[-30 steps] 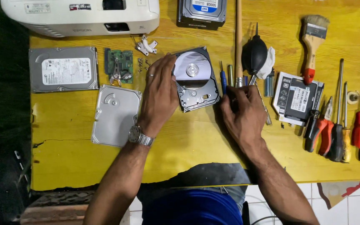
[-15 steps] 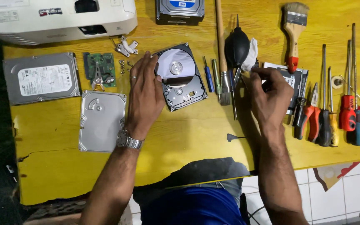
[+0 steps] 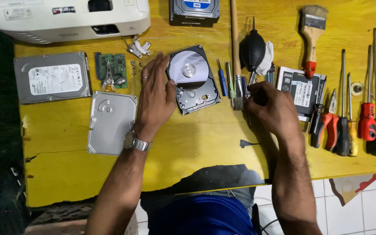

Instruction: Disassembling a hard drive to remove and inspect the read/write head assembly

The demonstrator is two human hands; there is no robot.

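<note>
Fingers of the right hand [image 3: 271,109] curl over something hidden, grip unclear; left hand [image 3: 155,93] lies open against the opened hard drive [image 3: 193,79].

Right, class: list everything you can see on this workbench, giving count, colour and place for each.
Opened hard drive: one, black with silver platter, centre.
Drive cover: one, silver, left of centre.
Closed hard drive: one, grey, far left.
Circuit board: one, green, upper left.
Projector: one, white, top left.
Air blower: one, black, top centre.
Paintbrush: one, wooden, top right.
Screwdrivers: several, red, orange, black, right edge.
Table: one, yellow.
Left hand: steadies opened drive.
Right hand: among small tools.
</note>
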